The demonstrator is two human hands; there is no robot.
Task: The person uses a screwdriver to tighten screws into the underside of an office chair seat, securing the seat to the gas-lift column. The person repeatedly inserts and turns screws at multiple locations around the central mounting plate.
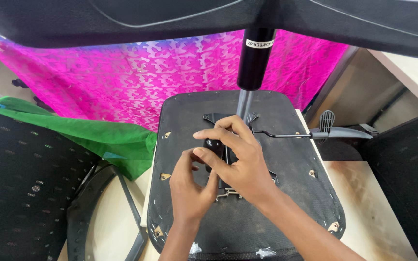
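Basically an upturned office chair seat (pixel 267 203), underside facing the camera, filling the centre and lower middle of the frame. Black metal mechanism plate (pixel 226 150) is bolted at seat centre, mostly hidden under the hands.

- Right hand (pixel 238 157): comes in from lower right, fingers curled over the plate, thumb pointing left. Looks like it is pinching a small dark part against the plate; can't tell exactly what.
- Left hand (pixel 192 186): comes up from bottom centre, fingers bunched and pressed against the right thumb at the plate's left edge. Closed on something small or just bracing; can't tell which.
- Gas lift cylinder (pixel 255 58) rises from the plate toward top centre, so its long axis runs straight away from the hands, up the frame.
- Adjustment lever (pixel 315 134) runs right from the plate, roughly horizontal, with a paddle handle at its far end. Right hand is the nearer one; neither touches it.
- Small screws (pixel 228 194) lie on the seat just below the hands.

Around it: pink patterned cloth (pixel 122 77) across the upper frame, green cloth (pixel 97 137) at left, dark chair back (pixel 20 188) lower left.
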